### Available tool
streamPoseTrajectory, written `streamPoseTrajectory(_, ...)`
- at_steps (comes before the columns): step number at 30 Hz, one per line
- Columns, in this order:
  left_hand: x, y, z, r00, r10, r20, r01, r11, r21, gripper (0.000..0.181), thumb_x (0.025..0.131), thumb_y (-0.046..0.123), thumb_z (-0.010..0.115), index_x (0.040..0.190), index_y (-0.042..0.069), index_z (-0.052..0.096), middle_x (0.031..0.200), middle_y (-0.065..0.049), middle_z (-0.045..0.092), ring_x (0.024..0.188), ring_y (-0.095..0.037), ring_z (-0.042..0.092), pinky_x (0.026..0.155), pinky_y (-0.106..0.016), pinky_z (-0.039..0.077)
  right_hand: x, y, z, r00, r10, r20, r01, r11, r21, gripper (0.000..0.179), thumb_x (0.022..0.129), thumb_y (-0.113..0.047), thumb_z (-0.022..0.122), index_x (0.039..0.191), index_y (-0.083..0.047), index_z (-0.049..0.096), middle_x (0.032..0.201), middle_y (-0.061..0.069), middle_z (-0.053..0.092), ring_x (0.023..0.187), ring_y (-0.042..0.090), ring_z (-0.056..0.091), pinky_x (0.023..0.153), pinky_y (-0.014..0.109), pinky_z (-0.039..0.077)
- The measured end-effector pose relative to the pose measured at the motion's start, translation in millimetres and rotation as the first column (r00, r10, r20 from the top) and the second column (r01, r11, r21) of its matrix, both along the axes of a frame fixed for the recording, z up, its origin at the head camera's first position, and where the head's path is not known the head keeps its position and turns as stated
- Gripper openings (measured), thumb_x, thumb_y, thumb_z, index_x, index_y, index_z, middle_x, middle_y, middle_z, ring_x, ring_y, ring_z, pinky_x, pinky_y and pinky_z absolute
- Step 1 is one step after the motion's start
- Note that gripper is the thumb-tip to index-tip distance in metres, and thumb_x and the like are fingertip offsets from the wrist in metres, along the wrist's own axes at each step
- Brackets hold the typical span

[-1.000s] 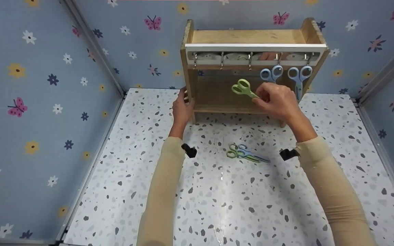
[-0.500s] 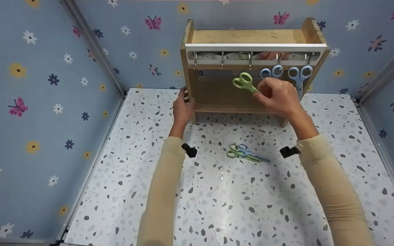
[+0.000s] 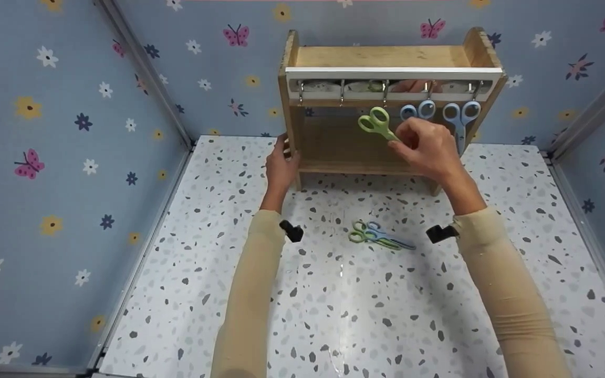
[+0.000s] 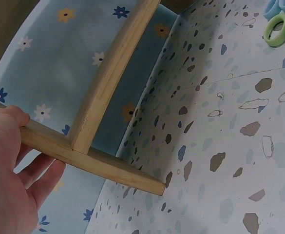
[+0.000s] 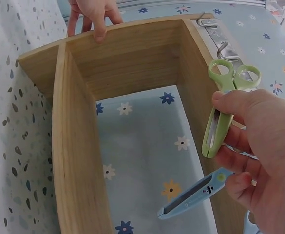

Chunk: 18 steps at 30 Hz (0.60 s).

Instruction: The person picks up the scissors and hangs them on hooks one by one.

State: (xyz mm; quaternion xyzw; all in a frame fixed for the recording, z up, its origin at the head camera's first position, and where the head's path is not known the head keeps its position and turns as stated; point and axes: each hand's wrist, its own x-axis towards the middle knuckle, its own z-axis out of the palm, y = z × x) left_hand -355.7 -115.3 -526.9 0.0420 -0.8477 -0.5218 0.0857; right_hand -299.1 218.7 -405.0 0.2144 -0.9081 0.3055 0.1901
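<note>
My right hand (image 3: 428,147) pinches green scissors (image 3: 376,123) by the blade end, handle loops pointing up and left, just below the hook rail (image 3: 360,94). Behind that hand, blue scissors (image 3: 426,109) hang from a hook, partly hidden; in the right wrist view their sheathed blade (image 5: 191,197) sticks out below my fingers. A second pair of blue scissors (image 3: 460,116) hangs at the far right hook. My left hand (image 3: 280,165) grips the left side board of the wooden rack (image 3: 355,167), thumb on one face and fingers on the other.
On the speckled table (image 3: 313,304), green scissors (image 3: 357,236) and blue scissors (image 3: 381,235) lie overlapping in front of the rack. Patterned panels (image 3: 71,210) enclose the table at the left, back and right. The rail's hooks left of the hanging scissors bear nothing.
My right hand has raised the green scissors slightly, bringing their loops up toward the hook rail. My left hand has stayed on the rack's side.
</note>
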Motion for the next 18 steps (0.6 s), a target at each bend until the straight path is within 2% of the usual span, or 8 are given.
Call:
streamPoseTrajectory(6, -0.9, 0.3, 1.0, 1.0, 0.0, 0.001, 0.0, 1.0, -0.008, 0.06, 0.117, 0.021, 0.061, 0.173, 0.017, 0.042, 0.169, -0.017, 0.06, 0.152, -0.036, 0.065, 0.122, -0.053, 0.059, -1.6, -0.6, -4.0, 1.0, -0.014, 0.005, 0.014, 0.999, -0.033, 0.022, 0.104, -0.019, 0.083, 0.108, 0.0, 0.073, 0.093, 0.019, 0.074, 0.079, 0.019, 0.057, 0.072, 0.019, 0.038)
streamPoseTrajectory(18, -0.1, -2.1, -1.7, 1.0, -0.02, -0.024, 0.02, 1.0, 0.015, 0.059, 0.116, 0.02, 0.059, 0.173, 0.015, 0.043, 0.168, -0.019, 0.06, 0.149, -0.037, 0.066, 0.117, -0.053, 0.062, -4.3, -4.1, -9.0, 1.0, -0.022, 0.015, 0.024, 0.993, -0.115, 0.026, 0.103, -0.02, 0.084, 0.108, 0.003, 0.074, 0.092, 0.021, 0.076, 0.076, 0.013, 0.056, 0.069, 0.013, 0.038)
